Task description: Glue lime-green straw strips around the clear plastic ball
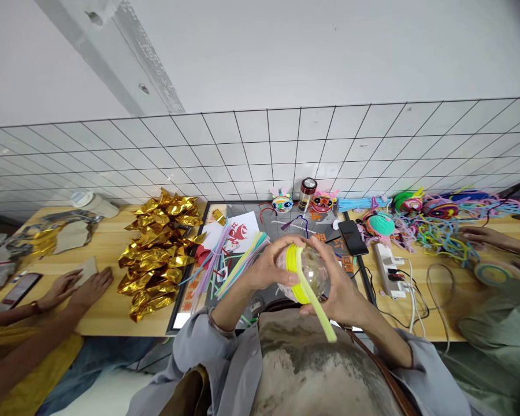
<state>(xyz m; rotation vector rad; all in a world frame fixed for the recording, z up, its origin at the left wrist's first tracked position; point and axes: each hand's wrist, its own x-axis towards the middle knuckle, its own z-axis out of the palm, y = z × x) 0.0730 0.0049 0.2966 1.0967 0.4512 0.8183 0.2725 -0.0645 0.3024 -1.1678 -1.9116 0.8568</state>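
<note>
Where the wooden table [112,325] is partly covered by a dark board [242,207], the left hand [269,267] and right hand [341,290] are positioned at its near side, fingers half-curled about a clear ball [318,271] held between them. The ball is banded by a yellow strip [302,283], one end left hanging.

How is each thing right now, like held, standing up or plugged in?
Clear ball: held, partly wrapped
Yellow strip: wound round it, one end loose
Left hand: holding one side
Right hand: holding the other
Bottle: upright, lid on
Black phone: screen dark
Power strip: plugs in
Gold foil: creased, heaped
Far-left phone: screen looks lit
</note>
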